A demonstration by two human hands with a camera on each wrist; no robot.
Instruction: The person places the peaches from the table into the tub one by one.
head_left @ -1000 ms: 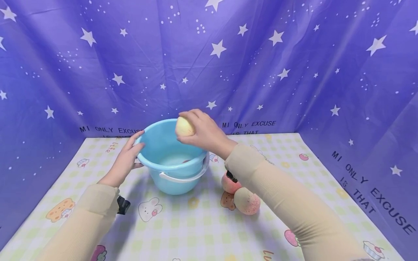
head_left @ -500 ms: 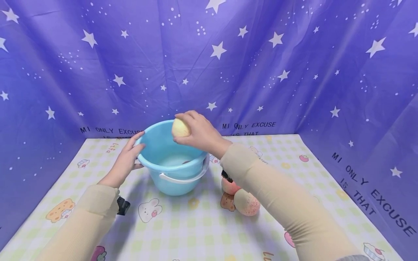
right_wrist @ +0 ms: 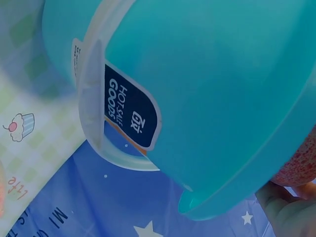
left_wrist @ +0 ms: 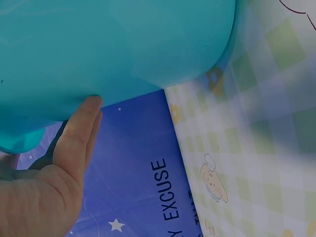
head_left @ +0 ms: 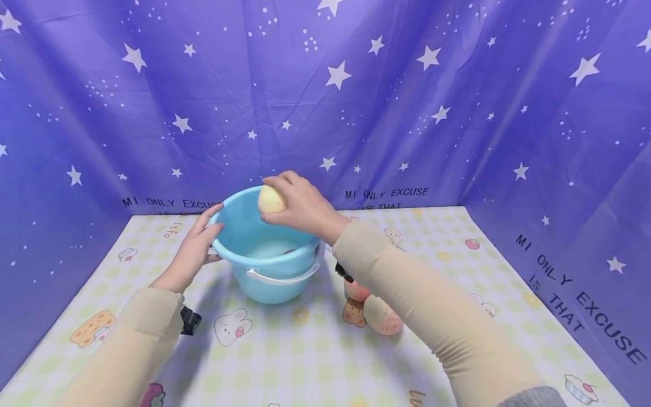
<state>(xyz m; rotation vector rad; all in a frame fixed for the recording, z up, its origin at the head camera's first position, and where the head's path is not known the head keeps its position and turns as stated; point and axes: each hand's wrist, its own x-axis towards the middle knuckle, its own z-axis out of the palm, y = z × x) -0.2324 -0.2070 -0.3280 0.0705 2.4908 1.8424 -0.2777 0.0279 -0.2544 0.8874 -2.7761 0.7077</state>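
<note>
A light blue bucket (head_left: pixel 269 288) with a white handle (head_left: pixel 285 279) stands upright on the table. My left hand (head_left: pixel 189 249) grips its left rim; in the left wrist view, fingers (left_wrist: pixel 79 133) press the outer wall. Above the bucket's mouth, my right hand (head_left: pixel 307 208) holds a yellowish peach (head_left: pixel 272 199). That peach (right_wrist: pixel 301 165) shows red speckles in the right wrist view, partly behind the rim. A small reddish bit (head_left: pixel 289 251) shows inside the bucket, mostly hidden by its near wall. Two more peaches, one pink (head_left: pixel 357 290) and one pale with pink speckles (head_left: pixel 382 315), lie under my right forearm.
A checked, cartoon-printed cloth (head_left: pixel 285 362) covers the table. Behind and at both sides hangs a purple star-printed curtain (head_left: pixel 386 113). The two loose peaches sit to the right of the bucket, and my right sleeve (head_left: pixel 417 294) partly covers the pink one.
My right hand has moved a little to the left over the bucket, carrying the peach. My left hand stays on the rim, and the bucket and the two loose peaches stay in place.
</note>
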